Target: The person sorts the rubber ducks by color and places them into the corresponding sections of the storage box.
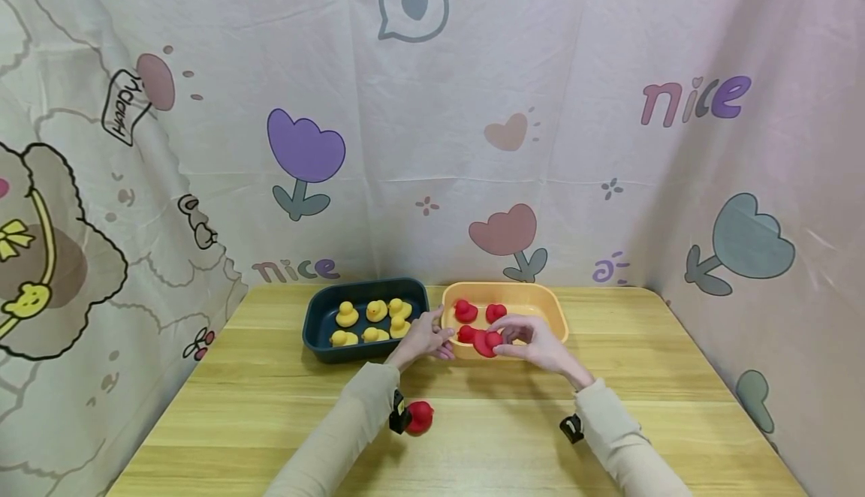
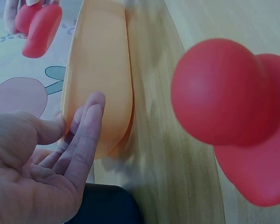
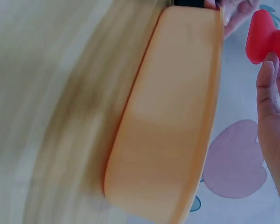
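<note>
Duck (image 1: 487, 342), likely light and squashy, pinched by right hand (image 1: 534, 347) over orange tub (image 1: 550, 303); left hand (image 1: 426, 338) spread beside it.

We see the orange tray (image 3: 168, 121) from outside, its long side wall filling the centre and resting on the blurred wooden bench (image 3: 51, 102). At the right edge, our right hand (image 3: 275, 116) holds a red duck (image 3: 262, 37) at the fingers, above the tray rim. A floral curtain (image 3: 235, 161) lies beyond.
</note>
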Demonstrator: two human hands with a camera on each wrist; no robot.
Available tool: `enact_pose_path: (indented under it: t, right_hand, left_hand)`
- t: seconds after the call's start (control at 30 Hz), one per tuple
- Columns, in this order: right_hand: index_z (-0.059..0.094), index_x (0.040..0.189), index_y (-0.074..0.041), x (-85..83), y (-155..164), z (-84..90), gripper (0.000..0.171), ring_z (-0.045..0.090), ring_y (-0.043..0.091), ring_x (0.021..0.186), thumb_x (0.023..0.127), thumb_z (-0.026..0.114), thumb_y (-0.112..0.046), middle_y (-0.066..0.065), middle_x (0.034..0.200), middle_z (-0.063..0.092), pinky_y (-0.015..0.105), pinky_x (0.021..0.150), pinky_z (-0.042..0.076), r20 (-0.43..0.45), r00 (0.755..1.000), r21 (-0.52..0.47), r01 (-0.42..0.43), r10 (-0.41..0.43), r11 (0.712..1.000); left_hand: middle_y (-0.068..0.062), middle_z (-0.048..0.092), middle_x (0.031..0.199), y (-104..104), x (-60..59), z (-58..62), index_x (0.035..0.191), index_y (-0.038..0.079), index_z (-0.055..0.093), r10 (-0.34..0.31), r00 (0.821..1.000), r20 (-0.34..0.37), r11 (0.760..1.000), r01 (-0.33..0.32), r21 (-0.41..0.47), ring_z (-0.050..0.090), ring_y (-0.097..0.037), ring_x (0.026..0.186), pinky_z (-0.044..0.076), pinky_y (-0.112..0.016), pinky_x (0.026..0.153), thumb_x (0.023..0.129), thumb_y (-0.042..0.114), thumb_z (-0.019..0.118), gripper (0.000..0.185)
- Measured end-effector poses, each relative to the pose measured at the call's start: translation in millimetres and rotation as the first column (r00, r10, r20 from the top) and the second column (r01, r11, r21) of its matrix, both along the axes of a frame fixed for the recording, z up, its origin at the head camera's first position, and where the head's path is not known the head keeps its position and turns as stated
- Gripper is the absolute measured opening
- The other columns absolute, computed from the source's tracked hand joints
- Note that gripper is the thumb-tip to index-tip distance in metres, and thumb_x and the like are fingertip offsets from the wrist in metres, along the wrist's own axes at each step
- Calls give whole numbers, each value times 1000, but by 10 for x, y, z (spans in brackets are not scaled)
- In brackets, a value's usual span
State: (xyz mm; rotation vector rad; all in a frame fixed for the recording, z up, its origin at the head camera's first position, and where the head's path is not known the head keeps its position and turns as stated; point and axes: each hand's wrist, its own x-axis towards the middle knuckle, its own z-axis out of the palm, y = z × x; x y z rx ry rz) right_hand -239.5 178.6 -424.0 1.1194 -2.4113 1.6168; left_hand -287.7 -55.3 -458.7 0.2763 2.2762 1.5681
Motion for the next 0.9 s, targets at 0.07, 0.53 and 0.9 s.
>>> enact_pose_path:
  t: [0.07,0.53,0.9]
  right_hand:
    - [60,100,6,-34,28,12,28,58,27,68,74,68,2,24,85,60,27,61,53,-2,1000,4,18,-18,1000]
    - [60,104,6,-257,211,92,31,59,34,75,75,68,-4,26,89,62,25,64,53,149,974,120,154,-171,981]
    - [61,105,5,-441,283,-51,32,60,38,80,75,68,-3,27,97,62,21,64,54,215,959,163,153,-186,975]
  left_hand:
    - [-23,64,81,-1,-1,0,144,11,13,3,1000,3,1000,-3,-1,66,-35,69,54,-45,69,89,14,53,68]
    - [-18,64,77,-11,28,36,144,11,13,11,1000,1,1000,-11,-7,66,-35,71,55,-44,69,90,14,51,66]
    - [-18,64,78,-6,32,27,144,11,12,6,1000,2,1000,-6,-4,67,-34,70,55,-42,68,90,14,51,66]
